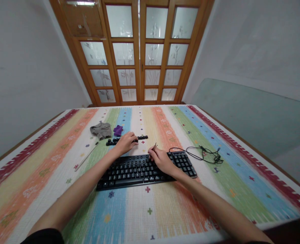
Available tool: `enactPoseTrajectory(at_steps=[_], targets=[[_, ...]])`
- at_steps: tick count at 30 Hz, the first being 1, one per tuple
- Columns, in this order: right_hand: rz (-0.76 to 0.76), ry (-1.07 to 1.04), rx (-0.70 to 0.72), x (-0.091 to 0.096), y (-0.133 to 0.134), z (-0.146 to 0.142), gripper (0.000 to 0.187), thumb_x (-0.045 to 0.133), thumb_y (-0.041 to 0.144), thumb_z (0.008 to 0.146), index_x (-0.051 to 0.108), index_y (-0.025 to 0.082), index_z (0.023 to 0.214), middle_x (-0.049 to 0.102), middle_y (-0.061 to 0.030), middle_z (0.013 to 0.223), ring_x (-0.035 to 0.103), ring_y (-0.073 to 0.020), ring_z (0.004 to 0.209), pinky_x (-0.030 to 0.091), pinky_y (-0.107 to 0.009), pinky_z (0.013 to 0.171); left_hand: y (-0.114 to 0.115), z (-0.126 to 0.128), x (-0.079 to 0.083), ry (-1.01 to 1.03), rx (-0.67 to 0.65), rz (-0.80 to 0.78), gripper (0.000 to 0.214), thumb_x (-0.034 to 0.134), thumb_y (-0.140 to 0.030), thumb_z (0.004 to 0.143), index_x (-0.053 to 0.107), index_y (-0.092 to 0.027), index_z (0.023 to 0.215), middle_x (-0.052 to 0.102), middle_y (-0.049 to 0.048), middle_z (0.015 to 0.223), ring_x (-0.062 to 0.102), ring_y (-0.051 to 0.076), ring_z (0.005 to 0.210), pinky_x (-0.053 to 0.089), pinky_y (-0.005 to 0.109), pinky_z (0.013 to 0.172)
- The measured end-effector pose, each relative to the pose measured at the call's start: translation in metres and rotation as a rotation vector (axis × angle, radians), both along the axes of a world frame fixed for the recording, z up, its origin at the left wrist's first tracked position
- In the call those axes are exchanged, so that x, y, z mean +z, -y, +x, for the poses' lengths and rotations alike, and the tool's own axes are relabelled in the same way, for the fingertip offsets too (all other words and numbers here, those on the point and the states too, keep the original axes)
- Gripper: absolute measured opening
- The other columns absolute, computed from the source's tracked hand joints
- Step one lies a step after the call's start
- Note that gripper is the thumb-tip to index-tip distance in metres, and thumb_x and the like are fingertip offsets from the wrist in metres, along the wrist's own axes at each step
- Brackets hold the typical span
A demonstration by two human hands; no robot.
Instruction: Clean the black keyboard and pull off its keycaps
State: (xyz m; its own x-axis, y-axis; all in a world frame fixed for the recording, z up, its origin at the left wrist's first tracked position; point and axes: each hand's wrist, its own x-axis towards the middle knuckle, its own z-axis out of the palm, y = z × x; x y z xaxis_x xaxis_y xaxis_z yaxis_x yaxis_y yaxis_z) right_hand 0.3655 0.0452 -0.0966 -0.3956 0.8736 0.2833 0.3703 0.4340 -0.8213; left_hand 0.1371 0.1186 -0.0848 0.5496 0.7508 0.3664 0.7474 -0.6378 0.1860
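A black keyboard (134,173) lies in front of me, its top row of keys looking bare of caps. Behind it, several loose black keycaps (143,137) form a line on the cloth. My left hand (126,143) reaches over that line, fingers curled down and pinched at a dark keycap, partly hidden by the fingers. Above the keyboard's upper right part, my right hand (162,161) is closed around a small keycap puller (154,146), whose thin wire prongs point up and away from the keys.
A grey cloth (101,130) and a crumpled purple cloth (118,130) lie beyond the keycaps. Left of the keyboard rests a thin white brush-like stick (86,157). The keyboard's black cable (203,154) is coiled at right. A striped tablecloth (150,217) covers the table.
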Motion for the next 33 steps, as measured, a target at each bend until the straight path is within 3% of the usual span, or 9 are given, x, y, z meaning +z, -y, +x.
enactPoseTrajectory(at_steps=[4, 7, 15, 22, 28, 33], targets=[[0.183, 0.179, 0.126, 0.009, 0.005, -0.002, 0.034, 0.033, 0.039, 0.102, 0.054, 0.018, 0.087, 0.063, -0.0081, 0.086, 0.059, -0.0194, 0.082, 0.044, -0.032, 0.081, -0.006, 0.008, -0.006, -0.106, -0.014, 0.001, 0.007, 0.067, -0.021, 0.082, 0.068, -0.018, 0.089, 0.058, 0.006, 0.091, 0.053, 0.022, 0.091, 0.044, 0.034, 0.081], [0.212, 0.274, 0.157, 0.012, 0.002, -0.004, 0.031, 0.034, 0.035, 0.102, 0.055, 0.017, 0.089, 0.064, -0.0098, 0.089, 0.06, -0.0203, 0.085, 0.043, -0.032, 0.082, -0.01, 0.011, -0.009, -0.164, -0.002, 0.009, 0.006, 0.066, -0.019, 0.082, 0.068, -0.017, 0.087, 0.058, 0.0074, 0.093, 0.052, 0.023, 0.092, 0.043, 0.035, 0.081], [0.131, 0.321, 0.069, 0.015, -0.017, -0.013, 0.024, 0.038, 0.029, 0.101, 0.055, 0.016, 0.091, 0.066, -0.0088, 0.083, 0.061, -0.0197, 0.075, 0.04, -0.029, 0.071, -0.02, 0.011, -0.016, -0.212, 0.039, 0.01, 0.008, 0.066, -0.021, 0.084, 0.068, -0.015, 0.087, 0.057, 0.0092, 0.095, 0.051, 0.024, 0.096, 0.044, 0.037, 0.084], [0.09, 0.306, 0.059, 0.017, -0.022, -0.014, 0.026, 0.038, 0.03, 0.101, 0.057, 0.015, 0.092, 0.066, -0.0071, 0.08, 0.062, -0.019, 0.075, 0.039, -0.027, 0.07, -0.022, 0.01, -0.02, -0.186, 0.053, 0.021, 0.008, 0.066, -0.021, 0.083, 0.069, -0.016, 0.089, 0.057, 0.0087, 0.096, 0.052, 0.023, 0.096, 0.044, 0.036, 0.085], [-0.044, 0.242, -0.007, 0.014, -0.03, -0.016, 0.034, 0.035, 0.031, 0.102, 0.057, 0.015, 0.082, 0.061, -0.0021, 0.067, 0.057, -0.0148, 0.063, 0.039, -0.026, 0.067, -0.022, 0.01, -0.018, -0.171, 0.068, -0.005, 0.01, 0.065, -0.022, 0.084, 0.069, -0.015, 0.091, 0.057, 0.0092, 0.096, 0.053, 0.023, 0.096, 0.045, 0.037, 0.085], [-0.034, 0.127, -0.013, 0.011, -0.036, -0.013, 0.044, 0.033, 0.045, 0.101, 0.058, 0.016, 0.08, 0.059, -0.0011, 0.062, 0.057, -0.0153, 0.062, 0.04, -0.027, 0.066, -0.02, 0.009, -0.015, -0.079, 0.058, -0.017, 0.011, 0.065, -0.022, 0.083, 0.068, -0.016, 0.091, 0.058, 0.0087, 0.097, 0.053, 0.024, 0.096, 0.045, 0.039, 0.087]])
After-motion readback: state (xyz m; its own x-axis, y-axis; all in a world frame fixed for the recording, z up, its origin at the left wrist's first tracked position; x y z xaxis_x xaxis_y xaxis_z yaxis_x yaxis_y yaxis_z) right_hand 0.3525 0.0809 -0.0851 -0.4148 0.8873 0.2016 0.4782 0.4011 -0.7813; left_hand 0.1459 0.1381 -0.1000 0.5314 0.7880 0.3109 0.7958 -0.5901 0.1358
